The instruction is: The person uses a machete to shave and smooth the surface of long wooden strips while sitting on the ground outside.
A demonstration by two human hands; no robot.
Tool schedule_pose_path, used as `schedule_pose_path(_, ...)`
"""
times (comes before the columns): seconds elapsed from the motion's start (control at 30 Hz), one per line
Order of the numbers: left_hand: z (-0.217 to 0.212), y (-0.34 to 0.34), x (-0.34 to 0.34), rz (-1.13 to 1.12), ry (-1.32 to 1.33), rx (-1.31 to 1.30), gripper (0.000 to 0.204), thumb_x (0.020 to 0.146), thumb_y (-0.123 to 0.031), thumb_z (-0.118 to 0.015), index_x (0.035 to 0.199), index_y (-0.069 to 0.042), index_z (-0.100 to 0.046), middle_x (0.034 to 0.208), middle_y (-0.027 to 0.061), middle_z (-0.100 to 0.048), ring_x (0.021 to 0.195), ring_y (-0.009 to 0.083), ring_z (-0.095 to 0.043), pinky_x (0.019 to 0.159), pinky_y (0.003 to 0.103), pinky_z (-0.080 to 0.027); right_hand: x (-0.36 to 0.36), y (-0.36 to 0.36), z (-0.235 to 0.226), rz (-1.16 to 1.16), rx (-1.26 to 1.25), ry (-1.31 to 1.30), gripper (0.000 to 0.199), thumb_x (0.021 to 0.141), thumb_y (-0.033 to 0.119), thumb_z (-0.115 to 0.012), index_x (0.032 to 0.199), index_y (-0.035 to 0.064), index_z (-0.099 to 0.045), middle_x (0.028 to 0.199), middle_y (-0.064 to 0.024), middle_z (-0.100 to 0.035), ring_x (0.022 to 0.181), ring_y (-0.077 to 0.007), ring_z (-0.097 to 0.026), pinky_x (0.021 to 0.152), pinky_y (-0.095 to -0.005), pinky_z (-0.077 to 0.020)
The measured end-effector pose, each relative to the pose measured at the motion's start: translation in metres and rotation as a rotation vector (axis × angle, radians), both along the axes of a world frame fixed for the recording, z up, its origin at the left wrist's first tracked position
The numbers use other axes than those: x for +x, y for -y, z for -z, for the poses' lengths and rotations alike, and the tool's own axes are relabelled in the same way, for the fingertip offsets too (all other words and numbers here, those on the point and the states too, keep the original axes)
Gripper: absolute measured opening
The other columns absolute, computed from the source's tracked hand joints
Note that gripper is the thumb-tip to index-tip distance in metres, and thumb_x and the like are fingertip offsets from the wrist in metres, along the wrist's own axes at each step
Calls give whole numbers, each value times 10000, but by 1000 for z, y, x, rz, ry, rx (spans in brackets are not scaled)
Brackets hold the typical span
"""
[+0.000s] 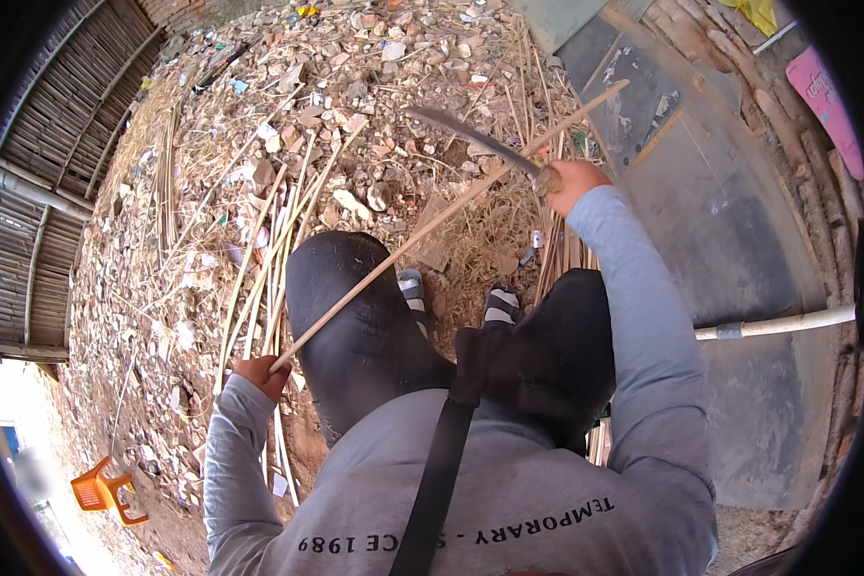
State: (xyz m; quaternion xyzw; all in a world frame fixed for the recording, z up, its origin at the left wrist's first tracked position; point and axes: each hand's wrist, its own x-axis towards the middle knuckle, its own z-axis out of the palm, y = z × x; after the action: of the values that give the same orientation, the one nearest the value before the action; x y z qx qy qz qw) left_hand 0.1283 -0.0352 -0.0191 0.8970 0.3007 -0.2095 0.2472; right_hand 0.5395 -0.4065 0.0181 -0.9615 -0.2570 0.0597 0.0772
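Observation:
A long, pale bamboo strip (394, 257) runs slantwise over my right-of-left gap and left knee, from lower left to upper right. My left hand (262, 376) is closed around its near end. In my right hand (576, 184) is the wooden handle of a machete (470, 135) with a dark, slightly curved blade. The blade points to the upper left and crosses the strip near the handle; whether it touches the strip I cannot tell. Several loose bamboo strips (276, 252) lie beside my left leg, and more strips (559, 254) lie beyond my right knee.
Stones, straw and litter cover the ground (374, 115). Dark flat sheets (739, 230) lie on the right, with a pale pole (787, 324) across them. A slatted bamboo wall (77, 106) stands at the left. An orange plastic chair (106, 490) is at the lower left.

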Motion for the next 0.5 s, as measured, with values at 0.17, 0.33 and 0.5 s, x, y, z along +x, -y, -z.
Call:
schedule_pose_path(0.17, -3, 1, -2, 40, 65, 26, 297, 903, -314, -569, 913, -38, -677, 731, 190, -654, 693, 348, -647, 652, 416, -502, -36, -17, -5, -207, -25, 12, 244, 691, 167, -628, 925, 98, -647, 800, -166, -654, 775, -385, -627, 713, -448, -513)
schedule_pose_path(0.33, -4, -1, 13, 67, 53, 4, 295, 896, -308, -564, 939, -39, -679, 756, 189, -655, 723, 337, -640, 691, 410, -492, 23, 40, 17, 88, 116, -23, 272, 695, 159, -624, 959, 99, -652, 792, -169, -651, 764, -383, -619, 707, -437, -501)
schedule_pose_path(0.5, -6, 3, 17, 29, -51, 19, 308, 885, -313, -573, 966, -38, -684, 787, 186, -661, 766, 309, -642, 723, 392, -487, -4, 32, 9, 40, 189, 30, 246, 704, 166, -631, 937, 88, -643, 791, -182, -645, 770, -382, -614, 707, -430, -494)
